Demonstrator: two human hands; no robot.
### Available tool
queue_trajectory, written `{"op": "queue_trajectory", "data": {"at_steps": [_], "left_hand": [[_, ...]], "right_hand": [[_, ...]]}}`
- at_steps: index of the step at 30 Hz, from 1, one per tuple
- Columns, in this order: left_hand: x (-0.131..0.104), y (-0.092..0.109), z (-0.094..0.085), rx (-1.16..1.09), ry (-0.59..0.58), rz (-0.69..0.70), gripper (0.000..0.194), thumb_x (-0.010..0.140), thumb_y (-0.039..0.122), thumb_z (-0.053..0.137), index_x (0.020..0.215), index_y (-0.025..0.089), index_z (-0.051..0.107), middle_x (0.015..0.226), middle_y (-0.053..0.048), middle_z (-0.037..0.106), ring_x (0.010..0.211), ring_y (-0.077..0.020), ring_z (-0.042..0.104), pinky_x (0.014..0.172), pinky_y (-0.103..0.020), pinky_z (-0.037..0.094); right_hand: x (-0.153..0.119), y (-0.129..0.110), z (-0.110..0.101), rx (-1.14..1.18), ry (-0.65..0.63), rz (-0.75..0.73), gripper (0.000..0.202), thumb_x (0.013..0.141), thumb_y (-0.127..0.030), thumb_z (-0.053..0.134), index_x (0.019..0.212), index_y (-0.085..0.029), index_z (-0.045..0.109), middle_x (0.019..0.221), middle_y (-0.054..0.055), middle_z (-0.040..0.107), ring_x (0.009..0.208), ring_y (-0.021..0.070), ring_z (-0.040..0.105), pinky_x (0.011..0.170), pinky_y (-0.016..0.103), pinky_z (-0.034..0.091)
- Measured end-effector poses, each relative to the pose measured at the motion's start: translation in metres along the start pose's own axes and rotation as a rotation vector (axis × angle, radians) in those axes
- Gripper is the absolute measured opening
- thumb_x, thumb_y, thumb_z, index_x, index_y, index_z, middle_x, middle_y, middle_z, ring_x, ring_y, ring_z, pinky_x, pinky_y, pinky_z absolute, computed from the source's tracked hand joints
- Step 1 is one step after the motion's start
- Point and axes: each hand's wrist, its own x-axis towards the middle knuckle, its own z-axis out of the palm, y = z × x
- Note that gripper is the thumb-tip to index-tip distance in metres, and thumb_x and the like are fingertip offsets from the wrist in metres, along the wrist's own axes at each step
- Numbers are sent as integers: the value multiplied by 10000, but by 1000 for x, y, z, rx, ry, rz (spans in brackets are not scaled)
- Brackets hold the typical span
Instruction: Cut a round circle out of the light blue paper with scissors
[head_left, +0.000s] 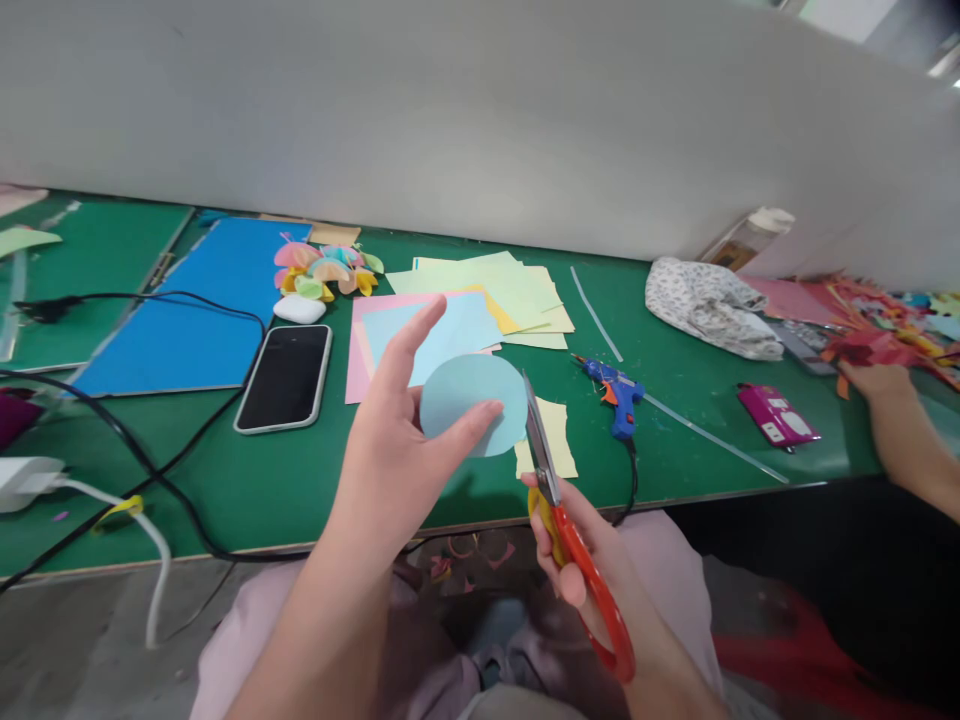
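A rounded light blue paper piece (457,393) is pinched between the thumb and fingers of my left hand (409,430), above the front part of the green table. My left index finger points up, off the paper. Red-handled scissors (574,545) with a yellow inner grip are held in my right hand (581,550). Their blades point up and touch or nearly touch the right edge of the paper. Beneath the blades lies a torn cream paper scrap (556,440). Behind my left hand, a light blue sheet (442,335) rests on a pink sheet (360,370).
A phone (285,378), white case (299,309), paper flowers (326,270) and black cables (142,450) are left. Pale green sheets (480,280) lie behind. Rightward are a blue glue gun (619,395), glue sticks (712,435), purple packet (778,415), patterned cloth (705,300) and another person's hand (885,390).
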Motion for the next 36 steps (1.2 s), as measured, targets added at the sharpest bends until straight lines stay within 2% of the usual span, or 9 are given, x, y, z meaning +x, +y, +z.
{"op": "queue_trajectory", "data": {"at_steps": [3,7,10,13,15,19,24,31,36], "left_hand": [[1,-4,-2,26,-30,37,777,697,280,893,1415,411,625,1458,-13,634,673,-150,701,545,-281,631],[3,-8,-3,-15,-24,47,755,702,285,886,1406,394,637,1476,-32,623,684,-152,704,558,-280,638],[4,-10,-3,-23,-22,72,773,682,295,898,1405,386,640,1397,-44,669,659,-150,699,536,-281,633],[4,-9,-3,-8,-7,77,789,660,321,912,1401,378,647,1365,-47,676,648,-149,694,505,-270,616],[3,-7,-3,-1,11,59,784,663,331,905,1403,373,649,1333,-49,688,651,-150,691,489,-251,595],[0,-2,0,-7,27,34,761,681,344,884,1405,358,649,1222,-49,728,659,-154,688,505,-236,584],[-1,4,0,6,19,-26,797,690,325,870,1444,331,613,970,-28,755,639,-172,685,519,-250,590],[-1,8,-3,43,-11,-75,878,717,330,860,1525,321,518,767,16,742,609,-196,684,531,-284,587],[0,7,-5,80,0,-73,880,711,368,867,1519,319,522,708,32,713,578,-188,661,524,-280,564]], "right_hand": [[1,-1,1,110,-12,54,725,572,-536,999,1244,-399,766,753,-55,529,546,86,617,507,176,437],[-2,-4,2,120,12,93,592,679,-443,967,1235,-379,774,736,-53,563,536,94,638,511,189,428],[-2,-3,2,110,24,101,575,695,-445,953,1236,-361,776,746,-47,575,531,94,647,500,188,411],[0,0,1,130,18,79,515,736,-522,912,1211,-363,790,715,-52,542,516,85,629,489,180,404],[1,2,-1,137,10,65,538,709,-558,921,1200,-377,795,719,-53,524,521,85,622,481,177,404],[1,2,-1,128,2,71,744,522,-528,1020,1215,-388,788,750,-53,543,547,99,625,492,187,414],[2,3,-1,124,31,121,687,623,-586,956,1235,-322,785,715,-39,533,526,109,594,458,192,385],[2,6,-5,86,22,114,681,609,-415,987,1242,-293,767,721,-40,561,533,100,584,472,183,372],[3,7,-7,97,6,123,705,603,-386,992,1259,-282,755,694,-57,531,528,102,592,465,176,364]]}}
